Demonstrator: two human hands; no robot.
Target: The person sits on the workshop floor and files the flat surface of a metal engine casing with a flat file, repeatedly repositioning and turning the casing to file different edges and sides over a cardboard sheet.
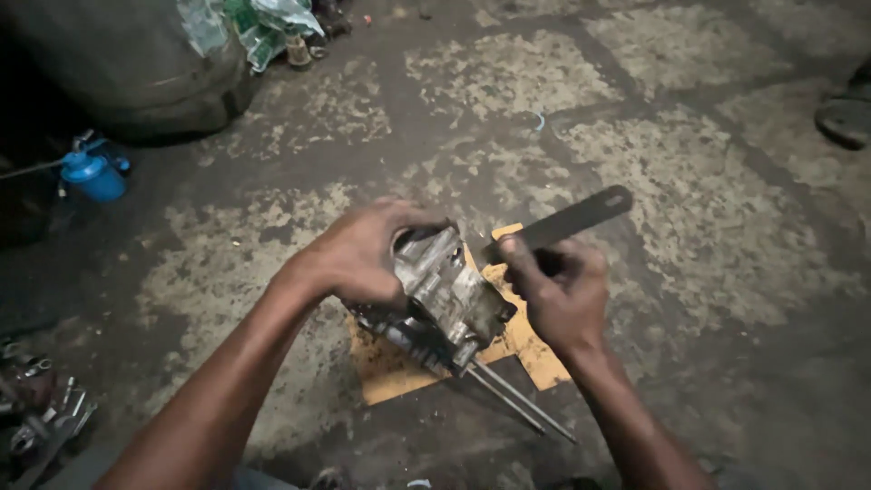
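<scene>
Fingers (522,263) of the right hand (558,295) are clenched round a flat dark bar (567,220) — a file or scraper, which one cannot be told. Its free end points up and to the right, its near end is laid at the top edge of the engine block (445,299). Left-hand fingers (399,222) are wrapped over the block's far end, grasping it; the left hand (363,254) covers the upper left of the casting.

The block is seated tilted on a scrap of cardboard (526,349), which lies on the stained concrete floor (708,227). Two long studs (517,404) stick out of the block's lower end, toward the viewer.

Judgement on doing the step well:
- Bar to be kept flat on the mating face, not tipped onto an edge, or the face may get gouged.
- Block to be pressed down hard by the left hand; on cardboard it could be expected to slide or rock.
- Strokes best kept clear of the studs and the left fingers.
- Light is poor, so the face probably ought to be checked by touch as well.

Elsewhere: a blue oil can (93,174) at far left beside a large dark drum (127,63), crumpled plastic (259,25) at the top, loose metal parts (41,413) at lower left. A sandalled foot (846,113) of another person is seen at the right edge — well apart from the work.
</scene>
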